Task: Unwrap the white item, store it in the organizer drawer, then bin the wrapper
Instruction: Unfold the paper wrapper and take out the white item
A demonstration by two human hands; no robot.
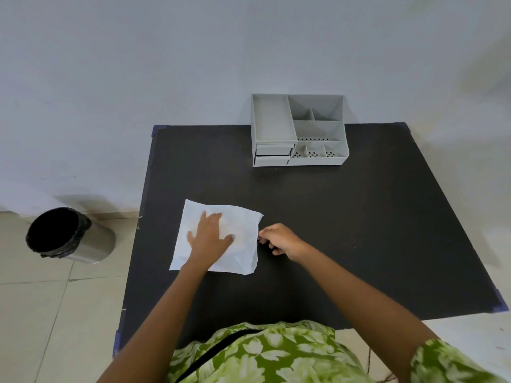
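A white sheet of wrapper paper point(240, 252) lies spread flat on the black table point(359, 230), left of centre. My left hand point(211, 234) presses flat on it with fingers apart. My right hand point(279, 239) pinches the sheet's right edge between thumb and fingers. Whether a white item lies under the sheet or under my left hand is hidden. The grey organizer point(298, 131) stands at the table's far edge, its two small drawers point(272, 154) at the lower left front, both pushed in.
A steel bin point(69, 236) with a black liner stands on the tiled floor left of the table. A pale wall rises behind the table. My green leaf-print clothing fills the bottom edge.
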